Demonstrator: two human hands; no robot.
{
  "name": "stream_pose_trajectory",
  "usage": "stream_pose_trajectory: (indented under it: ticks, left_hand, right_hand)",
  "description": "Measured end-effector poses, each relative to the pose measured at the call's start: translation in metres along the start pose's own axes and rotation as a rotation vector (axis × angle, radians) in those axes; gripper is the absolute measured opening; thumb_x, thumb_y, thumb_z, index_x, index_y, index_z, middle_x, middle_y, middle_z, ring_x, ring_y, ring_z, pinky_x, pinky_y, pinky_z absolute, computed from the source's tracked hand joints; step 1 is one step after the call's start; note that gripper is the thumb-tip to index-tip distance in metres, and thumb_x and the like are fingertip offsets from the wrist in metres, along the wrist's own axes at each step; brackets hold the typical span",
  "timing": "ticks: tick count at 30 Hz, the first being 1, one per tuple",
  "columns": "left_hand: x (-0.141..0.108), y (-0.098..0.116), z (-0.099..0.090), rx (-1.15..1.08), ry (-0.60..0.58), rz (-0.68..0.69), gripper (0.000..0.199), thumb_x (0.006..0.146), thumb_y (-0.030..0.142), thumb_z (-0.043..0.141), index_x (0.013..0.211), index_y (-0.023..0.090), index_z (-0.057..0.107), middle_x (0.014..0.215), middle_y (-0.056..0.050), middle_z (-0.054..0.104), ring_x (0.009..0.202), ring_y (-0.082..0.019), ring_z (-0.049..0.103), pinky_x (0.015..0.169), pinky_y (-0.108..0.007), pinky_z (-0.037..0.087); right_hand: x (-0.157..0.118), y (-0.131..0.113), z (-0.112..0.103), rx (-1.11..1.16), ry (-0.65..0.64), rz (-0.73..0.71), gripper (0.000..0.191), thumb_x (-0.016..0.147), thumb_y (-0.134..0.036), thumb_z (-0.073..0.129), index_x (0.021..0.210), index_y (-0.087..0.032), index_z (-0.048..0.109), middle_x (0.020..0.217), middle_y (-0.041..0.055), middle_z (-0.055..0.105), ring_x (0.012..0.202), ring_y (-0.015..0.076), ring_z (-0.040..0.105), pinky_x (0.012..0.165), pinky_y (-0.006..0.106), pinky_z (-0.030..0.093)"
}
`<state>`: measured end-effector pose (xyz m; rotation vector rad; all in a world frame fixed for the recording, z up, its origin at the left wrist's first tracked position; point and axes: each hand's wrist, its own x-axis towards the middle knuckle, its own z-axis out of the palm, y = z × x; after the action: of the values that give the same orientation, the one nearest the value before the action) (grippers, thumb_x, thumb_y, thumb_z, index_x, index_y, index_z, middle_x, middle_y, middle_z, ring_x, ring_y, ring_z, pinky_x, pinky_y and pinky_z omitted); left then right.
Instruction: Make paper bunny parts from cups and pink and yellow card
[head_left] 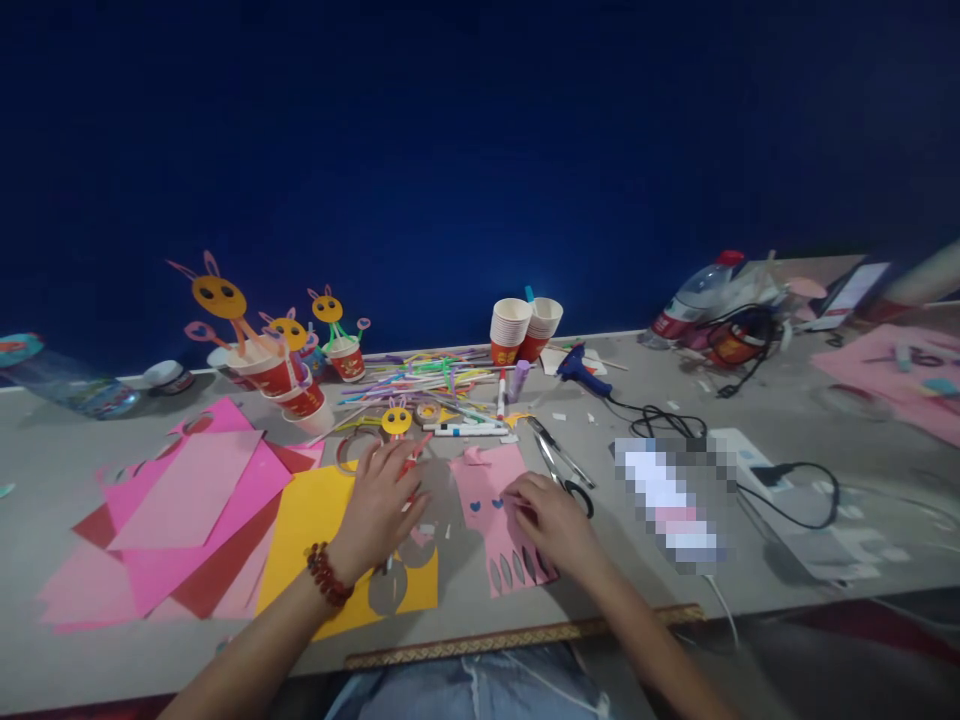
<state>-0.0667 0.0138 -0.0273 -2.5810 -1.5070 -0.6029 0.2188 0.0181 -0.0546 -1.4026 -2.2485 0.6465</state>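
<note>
Near the front edge of the tabletop (pixel 90 640) lies a pink paper cutout (pixel 499 520) with small dark marks and leaf-shaped holes cut along its lower end. No writing on it can be read. The right hand (pixel 551 520) rests flat on its right side, fingers bent, gripping nothing. The left hand (pixel 382 500), fingers spread, presses beside it near a yellow sheet (pixel 311 520). Scissors (pixel 559 460) lie just beyond.

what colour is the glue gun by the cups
Blue, with a black cord; the glue gun shows best in the head view.
</note>
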Motion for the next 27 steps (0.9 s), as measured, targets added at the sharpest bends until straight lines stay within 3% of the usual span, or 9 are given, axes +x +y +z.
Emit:
stream_pose_trajectory:
  ticks: [3, 7, 13, 16, 18, 21, 24, 27]
  left_hand:
    - [-0.023, -0.005, 0.010, -0.055, 0.098, -0.151, 0.046, 0.090, 0.033, 0.060, 0.134, 0.023, 0.050, 0.147, -0.017, 0.044, 0.132, -0.036, 0.044, 0.108, -0.059, 0.036]
    - [-0.040, 0.001, 0.015, -0.171, 0.153, -0.262, 0.051, 0.092, 0.030, 0.058, 0.141, 0.022, 0.042, 0.152, -0.018, 0.034, 0.140, -0.035, 0.036, 0.109, -0.056, 0.039]
    - [-0.050, 0.031, 0.008, -0.287, 0.151, -0.104, 0.045, 0.091, 0.018, 0.057, 0.134, 0.024, 0.049, 0.148, -0.017, 0.041, 0.138, -0.033, 0.041, 0.107, -0.054, 0.044]
    - [-0.053, 0.032, 0.004, -0.329, 0.189, 0.010, 0.039, 0.089, 0.012, 0.057, 0.125, 0.027, 0.057, 0.139, -0.014, 0.052, 0.129, -0.029, 0.050, 0.102, -0.049, 0.049]
    - [-0.053, 0.018, 0.001, -0.336, 0.269, -0.021, 0.030, 0.090, 0.011, 0.056, 0.116, 0.026, 0.061, 0.126, -0.011, 0.060, 0.118, -0.025, 0.058, 0.097, -0.044, 0.053]
    - [-0.048, -0.020, 0.000, -0.249, 0.326, -0.246, 0.020, 0.093, 0.014, 0.050, 0.108, 0.021, 0.061, 0.112, -0.011, 0.064, 0.110, -0.025, 0.061, 0.094, -0.042, 0.053]
    - [-0.043, -0.059, 0.004, 0.057, 0.104, -0.330, 0.019, 0.090, 0.022, 0.055, 0.106, 0.019, 0.064, 0.118, -0.016, 0.063, 0.112, -0.033, 0.059, 0.093, -0.051, 0.051]
    - [-0.041, -0.082, 0.006, 0.095, -0.021, -0.311, 0.017, 0.091, 0.022, 0.051, 0.097, 0.018, 0.066, 0.111, -0.015, 0.066, 0.105, -0.032, 0.061, 0.090, -0.049, 0.051]
  right_hand:
    - [-0.001, 0.000, -0.002, -0.005, 0.019, 0.005, 0.023, 0.081, -0.005, 0.052, 0.093, -0.021, 0.064, 0.097, 0.0062, 0.068, 0.094, 0.0242, 0.061, 0.081, 0.034, 0.046]
    - [0.003, 0.003, -0.002, -0.029, 0.045, -0.002, 0.018, 0.083, -0.008, 0.053, 0.092, -0.020, 0.064, 0.095, 0.0059, 0.069, 0.092, 0.0237, 0.061, 0.080, 0.034, 0.045]
    - [0.011, 0.003, 0.001, -0.044, 0.059, -0.047, 0.012, 0.088, -0.015, 0.054, 0.089, -0.020, 0.064, 0.093, 0.0066, 0.069, 0.089, 0.0241, 0.061, 0.079, 0.035, 0.045]
    - [0.009, 0.002, 0.002, -0.032, 0.057, -0.047, 0.011, 0.090, -0.017, 0.053, 0.088, -0.021, 0.064, 0.092, 0.0063, 0.068, 0.088, 0.0242, 0.062, 0.078, 0.036, 0.046]
    - [0.006, 0.002, 0.002, -0.022, 0.062, -0.043, 0.011, 0.090, -0.016, 0.053, 0.090, -0.021, 0.064, 0.093, 0.0065, 0.069, 0.089, 0.0242, 0.062, 0.078, 0.036, 0.046]
    - [0.003, 0.003, 0.003, -0.010, 0.068, -0.045, 0.014, 0.088, -0.014, 0.053, 0.092, -0.021, 0.064, 0.095, 0.0066, 0.069, 0.090, 0.0245, 0.062, 0.079, 0.036, 0.046]
    - [0.001, 0.002, 0.004, -0.013, 0.085, -0.043, 0.014, 0.090, -0.017, 0.051, 0.092, -0.021, 0.065, 0.095, 0.0071, 0.069, 0.091, 0.0249, 0.062, 0.080, 0.037, 0.047]
    - [0.000, 0.000, 0.004, -0.013, 0.099, -0.038, 0.015, 0.092, -0.020, 0.050, 0.091, -0.021, 0.065, 0.095, 0.0074, 0.069, 0.090, 0.0247, 0.062, 0.080, 0.037, 0.047]
